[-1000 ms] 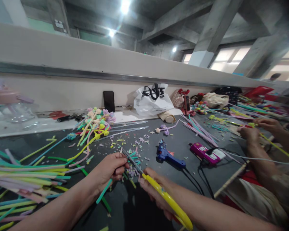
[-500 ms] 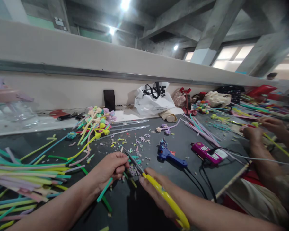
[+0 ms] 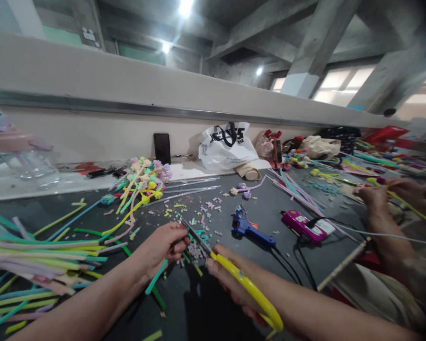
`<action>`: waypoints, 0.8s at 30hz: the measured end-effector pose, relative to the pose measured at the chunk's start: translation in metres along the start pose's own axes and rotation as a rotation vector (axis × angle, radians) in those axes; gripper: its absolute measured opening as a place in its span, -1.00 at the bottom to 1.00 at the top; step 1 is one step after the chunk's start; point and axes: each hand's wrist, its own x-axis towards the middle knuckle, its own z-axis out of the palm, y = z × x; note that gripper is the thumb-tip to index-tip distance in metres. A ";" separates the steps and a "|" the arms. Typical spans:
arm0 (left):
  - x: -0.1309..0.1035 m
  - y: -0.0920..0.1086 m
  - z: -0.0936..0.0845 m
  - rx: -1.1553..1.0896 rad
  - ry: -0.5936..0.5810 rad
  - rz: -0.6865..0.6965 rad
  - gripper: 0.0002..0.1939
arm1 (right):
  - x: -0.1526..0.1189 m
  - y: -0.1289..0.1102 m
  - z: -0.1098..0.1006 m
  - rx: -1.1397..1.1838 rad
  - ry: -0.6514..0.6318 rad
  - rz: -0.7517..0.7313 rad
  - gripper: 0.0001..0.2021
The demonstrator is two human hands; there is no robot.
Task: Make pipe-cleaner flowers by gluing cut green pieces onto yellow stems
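Note:
My right hand (image 3: pixel 230 277) is wrapped round the yellow handles of a pair of scissors (image 3: pixel 250 286). Their dark blades point away to the upper left, with the tips close beside my left fingertips. My left hand (image 3: pixel 171 242) is closed in a pinch on a teal fuzzy stick (image 3: pixel 156 276), whose lower end sticks out below the palm. What lies right at the left fingertips is too small to make out. Small cut pieces (image 3: pixel 195 253) in pale purple and teal lie on the dark table under the blades.
Loose pastel sticks (image 3: pixel 39 265) are heaped at left, behind them a bunch of fuzzy flowers (image 3: pixel 145 177). A blue glue gun (image 3: pixel 250 229) and magenta device (image 3: pixel 305 225) with cables lie right. A phone (image 3: pixel 162 148) and white bag (image 3: pixel 227 147) stand behind. A co-worker's hands (image 3: pixel 379 194) work far right.
Both my hands stay nearly in place, and the scissors remain beside the left fingertips. The yellow handles have shifted slightly to the right. The co-worker's hands have moved a little.

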 end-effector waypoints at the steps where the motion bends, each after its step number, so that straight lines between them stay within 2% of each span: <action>1: 0.000 0.000 0.000 0.007 -0.001 0.001 -0.86 | 0.001 0.001 0.000 0.002 0.005 0.001 -0.80; 6: -0.001 0.002 0.000 0.026 -0.008 0.003 -0.83 | 0.007 0.006 -0.004 0.010 0.024 0.041 -0.79; 11: -0.001 0.002 0.001 -0.004 -0.001 0.001 -0.85 | 0.008 0.007 -0.002 -0.087 0.038 -0.067 -0.78; 20: -0.001 0.000 0.001 0.004 -0.015 0.002 -0.87 | 0.008 0.003 0.006 -0.189 0.113 -0.029 -0.83; 24: 0.000 0.001 0.001 0.005 -0.009 0.003 -0.89 | 0.009 0.009 0.007 -0.207 0.123 -0.107 -0.80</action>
